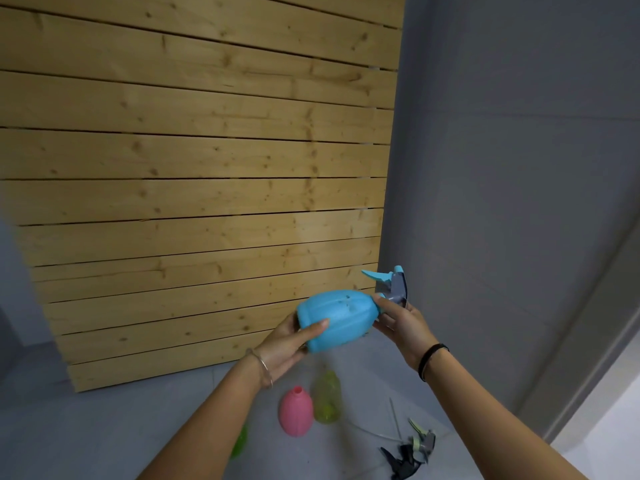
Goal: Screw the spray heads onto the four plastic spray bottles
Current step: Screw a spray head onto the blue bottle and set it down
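The left hand (287, 344) cups the base of a blue spray bottle (336, 318), thumb across its side. The right hand (401, 323) is curled round the neck, where the blue-and-grey spray head (393, 284) sits. The bottle lies tilted between them, in the air. Below the hands, on the floor (104, 427), stand a pink bottle (296, 412) and a yellow-green bottle (327, 398), both headless. Loose spray heads (412, 448) lie under the right forearm.

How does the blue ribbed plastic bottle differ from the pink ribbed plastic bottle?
The blue bottle is held tilted by the left hand; the pink bottle stands upright on the floor. The blue bottle has a spray head, gripped by the right hand; the pink bottle's neck is open. Both are rounded and ribbed.
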The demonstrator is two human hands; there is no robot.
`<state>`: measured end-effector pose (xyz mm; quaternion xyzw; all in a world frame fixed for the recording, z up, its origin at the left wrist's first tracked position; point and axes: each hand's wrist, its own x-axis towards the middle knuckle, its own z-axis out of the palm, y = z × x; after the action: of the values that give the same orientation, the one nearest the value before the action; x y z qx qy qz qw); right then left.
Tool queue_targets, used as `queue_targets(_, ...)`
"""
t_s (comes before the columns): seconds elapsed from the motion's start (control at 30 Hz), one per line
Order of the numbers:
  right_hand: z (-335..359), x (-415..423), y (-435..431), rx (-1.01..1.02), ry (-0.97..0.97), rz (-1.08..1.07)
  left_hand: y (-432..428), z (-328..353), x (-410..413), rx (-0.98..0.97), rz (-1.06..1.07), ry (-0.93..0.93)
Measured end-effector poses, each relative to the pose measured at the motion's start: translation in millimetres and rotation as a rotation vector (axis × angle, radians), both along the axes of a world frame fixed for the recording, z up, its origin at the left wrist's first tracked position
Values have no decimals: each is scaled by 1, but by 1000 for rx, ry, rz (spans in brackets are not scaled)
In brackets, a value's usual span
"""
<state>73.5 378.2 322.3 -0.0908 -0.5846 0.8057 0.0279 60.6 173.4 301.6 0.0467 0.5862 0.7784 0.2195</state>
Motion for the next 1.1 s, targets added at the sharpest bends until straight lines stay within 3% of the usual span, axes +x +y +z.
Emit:
queue_targets(0.07, 1, -1, -3, 29, 2, 20, 1, 4, 4, 33, -39, -91)
queue_targets(0.13, 0, -1, -7, 62, 2, 14, 0, 3, 7, -87, -60, -174)
queue_targets(0.2, 0, 0, -7, 59, 1, -12, 0, 3, 9, -121, -39, -127)
queue_targets(0.3, 0, 1, -2, 7, -23, -3, 1, 4, 5, -10, 58, 6)
queue_targets(0.37, -1, 2, -2, -8, -41, 19, 1, 8, 6, 50, 10, -55)
queue_targets(0.47, -4, 1, -5, 26, -58, 37, 0, 9, 9, -20, -43, -167)
queue_targets(0.57, -5, 1, -5, -3, -61, 17, 1, 5, 3, 43, 129, -8)
queue_targets(0.63, -2, 2, -5, -29, -62, 9, 0, 7, 2, 111, 92, 16)
queue_targets(0.7, -1, 1, -7, -14, -48, 19, -2, 10, 6, 127, -36, -147)
queue_targets(0.77, -1, 0, -9, 19, -31, 31, -2, 9, 10, 26, -104, -262)
queue_targets(0.97, -3, 0, -11, 5, -60, 3, 0, 5, 5, -76, 157, 62)
queue_targets(1.1, -2, -2, -15, 71, -7, 33, -4, 5, 5, 27, -41, -315)
